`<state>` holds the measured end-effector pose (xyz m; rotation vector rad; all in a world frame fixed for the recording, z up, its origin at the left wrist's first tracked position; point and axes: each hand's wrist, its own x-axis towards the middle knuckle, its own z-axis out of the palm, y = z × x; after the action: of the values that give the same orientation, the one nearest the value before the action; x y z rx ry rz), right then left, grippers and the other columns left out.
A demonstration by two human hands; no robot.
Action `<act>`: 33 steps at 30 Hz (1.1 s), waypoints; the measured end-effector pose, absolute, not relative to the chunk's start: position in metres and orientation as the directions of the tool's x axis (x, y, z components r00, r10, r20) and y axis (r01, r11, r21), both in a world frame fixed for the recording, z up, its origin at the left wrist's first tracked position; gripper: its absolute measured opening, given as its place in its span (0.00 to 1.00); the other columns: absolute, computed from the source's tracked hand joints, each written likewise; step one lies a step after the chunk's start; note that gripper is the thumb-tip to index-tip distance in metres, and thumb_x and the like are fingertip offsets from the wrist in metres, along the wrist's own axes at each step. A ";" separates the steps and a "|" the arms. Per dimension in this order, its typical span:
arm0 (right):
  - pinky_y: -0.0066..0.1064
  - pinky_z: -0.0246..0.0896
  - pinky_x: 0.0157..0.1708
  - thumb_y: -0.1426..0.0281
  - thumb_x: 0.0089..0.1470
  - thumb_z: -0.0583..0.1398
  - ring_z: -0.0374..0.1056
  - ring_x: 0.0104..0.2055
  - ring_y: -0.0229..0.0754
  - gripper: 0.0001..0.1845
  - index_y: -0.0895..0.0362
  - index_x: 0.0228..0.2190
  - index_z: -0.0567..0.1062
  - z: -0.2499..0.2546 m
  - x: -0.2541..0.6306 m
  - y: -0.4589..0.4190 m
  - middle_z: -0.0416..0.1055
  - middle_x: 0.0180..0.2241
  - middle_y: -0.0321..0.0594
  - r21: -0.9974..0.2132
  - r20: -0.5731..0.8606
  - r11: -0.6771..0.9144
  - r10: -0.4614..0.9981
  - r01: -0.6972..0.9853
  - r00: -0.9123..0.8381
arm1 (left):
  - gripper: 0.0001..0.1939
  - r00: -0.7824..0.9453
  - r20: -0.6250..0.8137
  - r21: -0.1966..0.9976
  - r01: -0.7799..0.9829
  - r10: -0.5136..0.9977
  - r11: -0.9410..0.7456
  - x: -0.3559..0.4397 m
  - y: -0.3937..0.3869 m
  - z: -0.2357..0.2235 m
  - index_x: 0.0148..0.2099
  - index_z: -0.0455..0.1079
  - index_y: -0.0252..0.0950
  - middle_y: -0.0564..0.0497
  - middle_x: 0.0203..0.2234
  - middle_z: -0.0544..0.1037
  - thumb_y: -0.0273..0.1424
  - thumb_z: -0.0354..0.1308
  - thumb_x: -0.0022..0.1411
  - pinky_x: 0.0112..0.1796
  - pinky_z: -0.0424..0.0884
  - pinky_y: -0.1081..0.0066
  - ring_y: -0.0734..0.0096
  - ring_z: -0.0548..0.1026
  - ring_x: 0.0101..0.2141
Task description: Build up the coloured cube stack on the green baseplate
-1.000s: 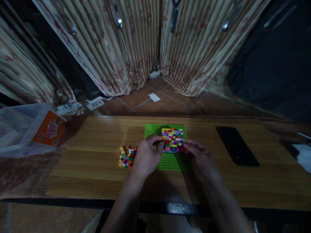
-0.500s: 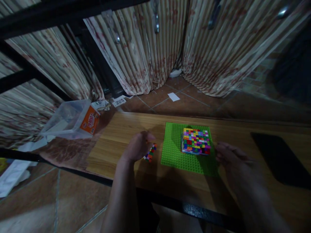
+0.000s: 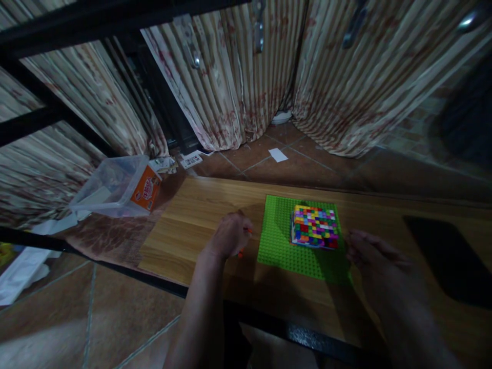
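Observation:
My left hand (image 3: pixel 230 236) is closed over a small cluster of coloured toy bricks (image 3: pixel 241 253) on the wooden table, left of the green baseplate (image 3: pixel 282 256). Orange-red bits show at its fingertips and below them; the palm hides the others. On the baseplate stands a block built of many multicoloured toy bricks (image 3: pixel 315 225), apart from both hands. Off the baseplate's right edge, my right hand (image 3: pixel 374 253) has its fingers curled together in a pinch. Anything inside that pinch is too dark and blurred to make out.
A black flat slab (image 3: pixel 446 256) lies on the table (image 3: pixel 184 220) at the right. A clear plastic bin (image 3: pixel 115 189) with an orange label sits past the left end. Striped curtains (image 3: pixel 230 87) hang behind, and white paper (image 3: pixel 278 155) lies on the tiled floor.
My left hand has come down and slightly right, its fingers closing over the small bricks, which were mostly visible before. The right hand stays curled beside the baseplate. The view has shifted slightly.

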<state>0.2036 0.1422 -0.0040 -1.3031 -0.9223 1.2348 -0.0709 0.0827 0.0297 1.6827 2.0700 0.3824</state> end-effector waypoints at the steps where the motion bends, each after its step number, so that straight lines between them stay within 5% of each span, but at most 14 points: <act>1: 0.17 0.65 0.23 0.64 0.38 0.74 0.66 0.27 0.30 0.13 0.54 0.29 0.83 -0.003 0.203 0.142 0.76 0.30 0.35 -0.980 -0.169 -0.147 0.970 -0.131 0.175 | 0.10 -0.164 -0.163 0.481 0.848 0.973 0.224 -0.070 0.083 0.029 0.36 0.81 0.34 0.46 0.34 0.83 0.21 0.59 0.56 0.42 0.74 0.67 0.66 0.79 0.36; 21: 0.18 0.62 0.25 0.64 0.32 0.75 0.66 0.28 0.30 0.16 0.55 0.28 0.82 0.007 0.197 0.141 0.76 0.30 0.34 -0.949 -0.294 -0.261 0.936 -0.178 0.194 | 0.08 -0.166 -0.080 0.468 0.864 0.983 0.184 -0.067 0.085 0.027 0.33 0.80 0.35 0.47 0.29 0.81 0.27 0.60 0.61 0.41 0.72 0.66 0.64 0.78 0.34; 28: 0.22 0.64 0.26 0.62 0.36 0.74 0.68 0.28 0.33 0.15 0.54 0.28 0.83 0.007 0.197 0.139 0.78 0.30 0.36 -0.974 -0.215 -0.193 0.955 -0.121 0.204 | 0.07 -0.152 -0.016 0.698 0.706 0.988 0.120 -0.070 0.084 0.036 0.31 0.76 0.34 0.51 0.26 0.78 0.26 0.58 0.61 0.33 0.68 0.72 0.70 0.75 0.30; 33: 0.29 0.69 0.32 0.60 0.43 0.72 0.73 0.31 0.39 0.11 0.52 0.30 0.83 0.019 0.187 0.127 0.80 0.30 0.37 -0.998 -0.049 -0.053 0.984 0.021 0.172 | 0.07 -0.100 -0.036 0.964 0.260 0.994 0.061 -0.058 0.085 0.045 0.35 0.72 0.34 0.51 0.27 0.78 0.33 0.60 0.62 0.33 0.71 0.73 0.72 0.78 0.30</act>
<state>0.1869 0.1272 0.0195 -1.3418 -1.0748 1.1052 -0.0585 0.0852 0.0449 1.3177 1.4981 1.1043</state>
